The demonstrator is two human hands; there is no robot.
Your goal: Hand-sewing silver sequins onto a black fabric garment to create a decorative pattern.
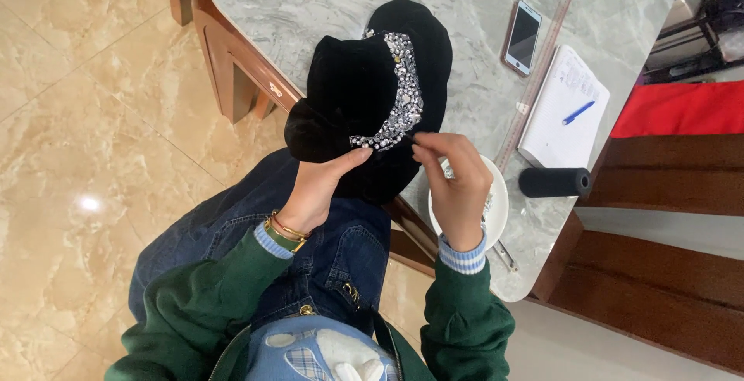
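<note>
A grey marble-patterned desk (325, 9) with a rounded wooden edge stands on a glossy beige tiled floor (77, 156), seen from above.

The left hand (318, 187) cups the near edge of a black velvet piece (364, 86) from below, thumb pressed on top, so it is closed on the fabric. The right hand (457, 187) has its fingertips (422, 142) pinched together at the end of a curved band of silver beads and crystals (399, 102); whether they hold a needle or a bead is too small to tell. The velvet lies half on the desk and half over the edge, above the person's lap.

To do this well, I judge the left hand should keep the fabric taut right under the pinch, and the right should work in short, small motions so nothing snags.

Just under the right hand sits a white dish (496, 203), close to the desk's rim. Beyond it to the right lie a black spool (554, 182), a notepad (562, 110) with a blue pen (578, 112), a long ruler (539, 71) and a phone (522, 37). Open desk lies beyond the velvet; left of the hands is only floor.
</note>
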